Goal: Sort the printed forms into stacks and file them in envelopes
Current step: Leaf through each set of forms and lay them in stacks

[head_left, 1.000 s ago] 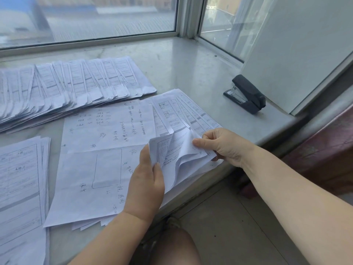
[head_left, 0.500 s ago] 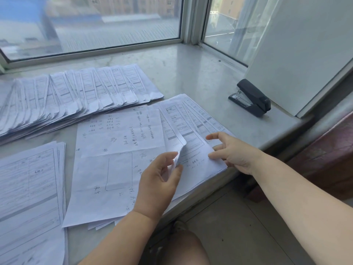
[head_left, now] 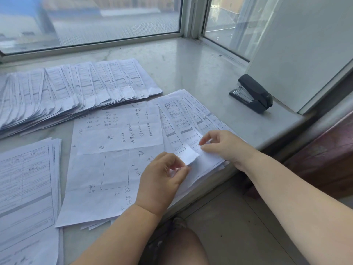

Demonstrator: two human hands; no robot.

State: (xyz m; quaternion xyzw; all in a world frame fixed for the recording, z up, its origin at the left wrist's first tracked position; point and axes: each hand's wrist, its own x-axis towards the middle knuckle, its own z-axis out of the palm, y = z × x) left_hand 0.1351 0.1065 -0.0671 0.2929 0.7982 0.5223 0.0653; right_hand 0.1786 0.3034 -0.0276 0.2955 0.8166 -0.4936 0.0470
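A fanned stack of printed forms (head_left: 187,119) lies at the sill's near right edge. My left hand (head_left: 160,180) pinches the lifted lower corner of the top form (head_left: 188,155) between thumb and fingers. My right hand (head_left: 223,146) rests on the same stack just to the right, its thumb and forefinger pinching the sheet edge beside that corner. Two handwritten sheets (head_left: 116,129) lie to the left, partly over the stack. A long fan of forms (head_left: 76,88) spreads across the back left. Another pile of forms (head_left: 24,188) sits at the near left.
A black stapler (head_left: 252,93) stands on the marble sill (head_left: 191,67) at the right, in front of a leaning white board (head_left: 305,50). Windows run along the back. The sill's front edge drops to a tiled floor (head_left: 238,226); my knee (head_left: 181,245) is below.
The bundle of lifted sheets has been laid flat on the right stack. My left hand has gone from holding several raised pages to pinching one corner; my right hand moved inward to it.
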